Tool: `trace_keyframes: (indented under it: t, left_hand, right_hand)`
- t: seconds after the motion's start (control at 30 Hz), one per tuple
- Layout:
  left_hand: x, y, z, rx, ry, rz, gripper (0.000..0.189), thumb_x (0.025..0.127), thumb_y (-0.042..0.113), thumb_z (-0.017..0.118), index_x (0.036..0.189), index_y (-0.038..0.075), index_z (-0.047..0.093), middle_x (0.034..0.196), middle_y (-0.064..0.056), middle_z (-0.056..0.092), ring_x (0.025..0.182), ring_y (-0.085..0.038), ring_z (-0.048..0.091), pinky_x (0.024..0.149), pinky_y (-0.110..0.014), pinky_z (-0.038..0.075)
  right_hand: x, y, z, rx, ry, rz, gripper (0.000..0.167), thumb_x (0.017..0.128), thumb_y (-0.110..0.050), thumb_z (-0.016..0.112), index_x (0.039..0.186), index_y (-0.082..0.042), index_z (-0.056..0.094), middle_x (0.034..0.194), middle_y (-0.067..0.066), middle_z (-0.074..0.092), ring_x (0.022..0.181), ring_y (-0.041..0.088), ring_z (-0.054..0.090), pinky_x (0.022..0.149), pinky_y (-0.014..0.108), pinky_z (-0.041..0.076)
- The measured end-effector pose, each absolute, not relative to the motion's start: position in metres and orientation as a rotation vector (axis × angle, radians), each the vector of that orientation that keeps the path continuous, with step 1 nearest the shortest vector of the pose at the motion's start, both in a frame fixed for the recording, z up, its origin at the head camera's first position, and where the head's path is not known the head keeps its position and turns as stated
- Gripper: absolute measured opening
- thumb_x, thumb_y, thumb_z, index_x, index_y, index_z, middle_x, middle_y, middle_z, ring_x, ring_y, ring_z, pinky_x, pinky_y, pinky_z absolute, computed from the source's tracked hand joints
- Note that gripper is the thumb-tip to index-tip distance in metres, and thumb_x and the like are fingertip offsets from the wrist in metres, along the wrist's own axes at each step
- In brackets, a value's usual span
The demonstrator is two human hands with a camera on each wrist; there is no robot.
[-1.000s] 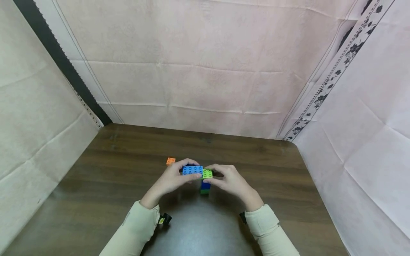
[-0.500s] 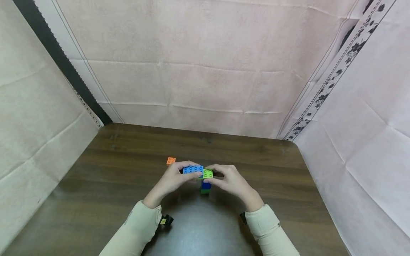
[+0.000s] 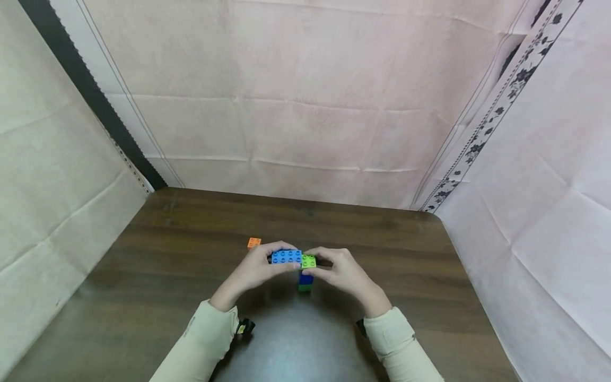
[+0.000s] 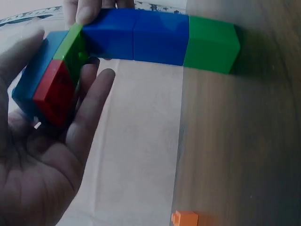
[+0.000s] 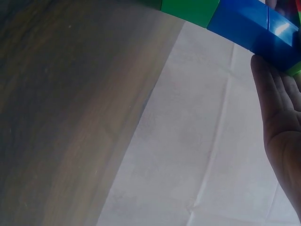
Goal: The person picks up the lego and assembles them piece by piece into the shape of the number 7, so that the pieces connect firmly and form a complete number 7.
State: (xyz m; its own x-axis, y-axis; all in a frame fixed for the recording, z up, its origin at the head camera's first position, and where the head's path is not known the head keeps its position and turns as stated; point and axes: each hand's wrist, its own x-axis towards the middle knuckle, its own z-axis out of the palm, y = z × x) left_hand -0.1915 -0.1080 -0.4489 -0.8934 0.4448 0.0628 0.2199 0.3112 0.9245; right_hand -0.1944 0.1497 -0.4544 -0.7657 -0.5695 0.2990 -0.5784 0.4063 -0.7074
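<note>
A tower of bricks stands upright on the table: a green brick point(image 4: 211, 44) at its foot, two dark blue bricks point(image 4: 134, 35) above it, then a lime green brick point(image 3: 308, 261). A long light blue brick point(image 3: 286, 257) lies across the top to the left, overlapping the lime one. Beneath that overhang, a red brick point(image 4: 55, 92) shows in the left wrist view. My left hand point(image 3: 260, 269) grips the light blue brick between thumb and fingers. My right hand point(image 3: 340, 269) pinches the lime green brick at the tower's upper end.
An orange brick point(image 3: 254, 242) lies on the wooden table point(image 3: 200, 228), just beyond my left hand. Pale cloth walls point(image 3: 296, 132) enclose the table at the back and on both sides.
Both hands keep their holds on the bricks, and the tower stays where it was. The head view has shifted only slightly.
</note>
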Motion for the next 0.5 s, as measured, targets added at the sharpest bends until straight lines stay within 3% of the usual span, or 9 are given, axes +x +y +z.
trace_keyframes:
  t: [0.2,0.4,0.5]
  left_hand:
    - [-0.1918,-0.1090,-0.4549,0.660,2.454,1.626,0.040,0.081,0.046,0.083,0.116,0.031,0.071,0.107,0.005,0.070,0.086,-0.019,0.066,0.077,-0.033,0.058]
    - [-0.1936,-0.1088,-0.4560,0.670,2.446,1.636,0.038,0.082,0.043,0.084,0.115,0.030,0.071,0.106,0.005,0.070,0.086,-0.019,0.065,0.077,-0.032,0.058]
    - [-0.1936,-0.1129,-0.4531,0.708,2.391,1.627,0.038,0.088,0.040,0.078,0.123,0.028,0.068,0.110,0.003,0.068,0.090,-0.022,0.064,0.078,-0.037,0.057]
  right_hand:
    - [-0.1928,0.1500,-0.4559,1.042,-2.632,1.351,0.038,0.092,-0.038,0.073,0.126,-0.022,0.068,0.118,-0.009,0.070,0.102,0.007,0.067,0.085,0.027,0.056]
    - [-0.1932,0.1504,-0.4539,1.035,-2.633,1.357,0.037,0.091,-0.036,0.075,0.125,-0.023,0.069,0.118,-0.010,0.070,0.102,0.007,0.067,0.085,0.030,0.057]
    - [-0.1932,0.1505,-0.4527,1.037,-2.640,1.367,0.036,0.092,-0.035,0.075,0.125,-0.022,0.069,0.118,-0.009,0.070,0.102,0.007,0.067,0.085,0.029,0.057]
